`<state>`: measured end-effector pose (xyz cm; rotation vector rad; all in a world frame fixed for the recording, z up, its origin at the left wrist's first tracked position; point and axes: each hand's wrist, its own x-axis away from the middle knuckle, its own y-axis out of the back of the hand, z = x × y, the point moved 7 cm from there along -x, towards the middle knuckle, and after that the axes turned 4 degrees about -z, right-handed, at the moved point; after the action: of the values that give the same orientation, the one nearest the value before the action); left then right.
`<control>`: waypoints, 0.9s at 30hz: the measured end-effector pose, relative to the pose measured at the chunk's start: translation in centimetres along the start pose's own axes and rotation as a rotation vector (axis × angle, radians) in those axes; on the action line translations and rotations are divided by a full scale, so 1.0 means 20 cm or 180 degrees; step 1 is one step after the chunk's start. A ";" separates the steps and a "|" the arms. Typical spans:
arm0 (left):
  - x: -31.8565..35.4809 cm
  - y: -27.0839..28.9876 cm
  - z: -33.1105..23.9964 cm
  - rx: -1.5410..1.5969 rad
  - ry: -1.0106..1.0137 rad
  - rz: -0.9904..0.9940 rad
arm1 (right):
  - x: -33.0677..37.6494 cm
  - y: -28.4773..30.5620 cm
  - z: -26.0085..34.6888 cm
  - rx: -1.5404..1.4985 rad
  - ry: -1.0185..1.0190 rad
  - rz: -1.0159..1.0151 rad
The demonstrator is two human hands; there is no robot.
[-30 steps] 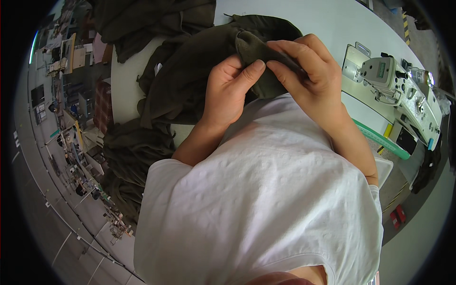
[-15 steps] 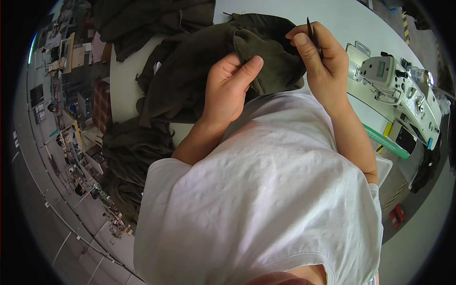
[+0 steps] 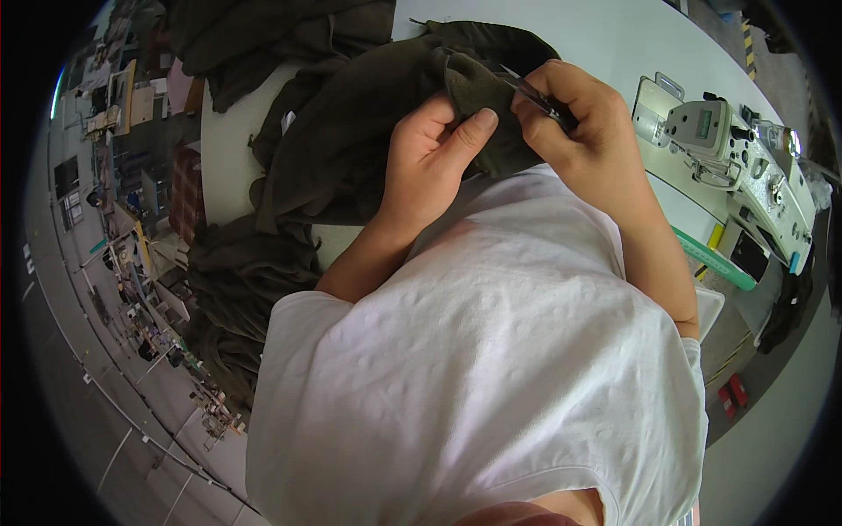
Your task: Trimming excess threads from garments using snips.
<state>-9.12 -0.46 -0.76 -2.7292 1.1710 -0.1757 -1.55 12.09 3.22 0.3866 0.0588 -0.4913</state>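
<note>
A dark olive garment lies across the table and up to my body. My left hand pinches a folded edge of it, thumb on top. In my right hand is a pair of dark thread snips, the fingers closed round it. Its pointed blades aim left, close to the fabric edge just above my left thumb. Whether the tips touch the cloth, I cannot tell. Part of the snips' body is hidden in my palm.
A white sewing machine stands to the right, with a green ruler-like strip near it. More dark olive cloth lies at the far left of the white table, and another heap hangs at the left.
My right hand has moved left toward my left hand. The snips have swung from pointing up to pointing left at the fabric edge. My left hand has barely shifted.
</note>
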 end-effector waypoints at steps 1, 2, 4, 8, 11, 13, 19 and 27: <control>0.00 -0.01 -0.01 0.0003 -0.0001 -0.0002 | 0.00 -0.02 -0.04 -0.0499 -0.0198 0.0164; 0.00 -0.02 -0.01 0.0187 0.0103 -0.0083 | 0.00 -0.04 -0.07 -0.0998 -0.0396 0.0328; 0.00 -0.03 -0.01 0.0549 0.0317 -0.0242 | -0.02 -0.03 -0.07 -0.1040 -0.0064 0.0295; 0.01 -0.01 0.07 0.0955 0.0808 -0.0067 | -0.03 -0.02 0.00 -0.1094 0.0671 0.0312; 0.00 -0.01 0.10 0.1190 0.0825 -0.0026 | -0.04 -0.02 0.03 -0.1051 0.0806 0.0493; 0.00 -0.01 0.09 0.1306 0.0830 -0.0009 | -0.05 0.00 -0.03 -0.0601 0.0664 0.0772; -0.04 0.16 -0.03 0.1254 0.0283 -0.0540 | -0.17 0.31 -0.33 0.1665 -0.0217 -0.0059; -0.02 0.20 -0.07 0.0667 -0.0658 -0.0486 | 0.01 -0.06 -0.08 -0.0307 0.0772 0.0071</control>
<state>-12.42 -3.02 -0.24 -2.5780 0.8403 -0.0314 -1.85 11.55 1.16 0.3504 0.3114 -0.4160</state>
